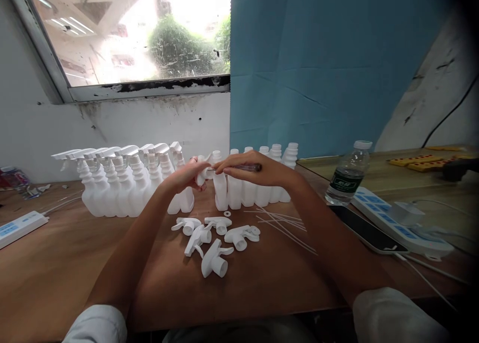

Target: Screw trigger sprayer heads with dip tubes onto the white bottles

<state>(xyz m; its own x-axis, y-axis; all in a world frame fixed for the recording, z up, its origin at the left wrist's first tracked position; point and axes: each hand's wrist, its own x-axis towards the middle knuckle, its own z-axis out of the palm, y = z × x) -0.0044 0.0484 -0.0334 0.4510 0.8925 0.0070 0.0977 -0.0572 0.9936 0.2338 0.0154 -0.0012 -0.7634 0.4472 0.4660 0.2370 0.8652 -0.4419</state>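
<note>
My left hand (183,177) is closed around a white trigger sprayer head (203,173), lifted above the table. In my right hand (269,169) is a slim brown-handled tool (249,167); its tip points at the sprayer head, and the exact kind of tool is unclear. Right behind the hands stands a row of open white bottles (235,196). Several loose sprayer heads (214,260) lie on the table below my hands, with a small white ring (227,214) beside them. Thin white tubes (288,223) are scattered under my right forearm.
At the left, white bottles (125,193) with sprayer heads fitted stand in rows. A water bottle (346,176), a phone (368,228) and a power strip (400,223) lie to the right. Another power strip (22,227) sits at the far left.
</note>
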